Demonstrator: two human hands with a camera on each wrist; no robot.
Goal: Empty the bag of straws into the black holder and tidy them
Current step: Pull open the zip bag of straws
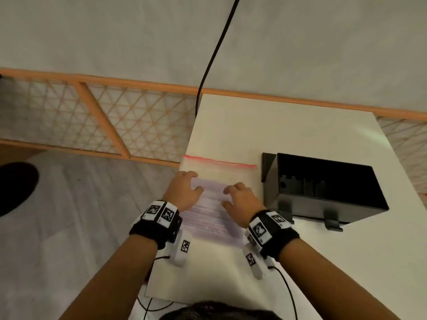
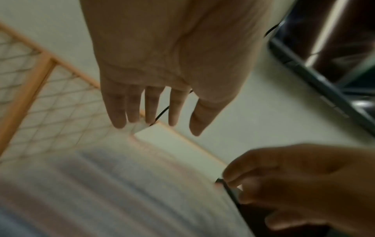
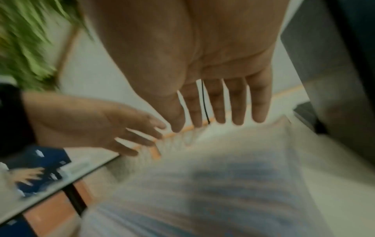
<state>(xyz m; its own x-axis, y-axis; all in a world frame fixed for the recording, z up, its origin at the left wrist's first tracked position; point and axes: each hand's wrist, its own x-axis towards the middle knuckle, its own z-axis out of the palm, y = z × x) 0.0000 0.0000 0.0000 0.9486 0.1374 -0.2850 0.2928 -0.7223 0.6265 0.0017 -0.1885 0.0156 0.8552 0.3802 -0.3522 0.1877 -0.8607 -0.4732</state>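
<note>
Clear bag of straws (flat) under left hand, right hand.

Left hand hangs palm-out up top, fingers straight and a little spread, over the blurred bag of straws. Lower right, the right hand has loosely curled fingers by the bag's edge; wooden lattice at left
</note>
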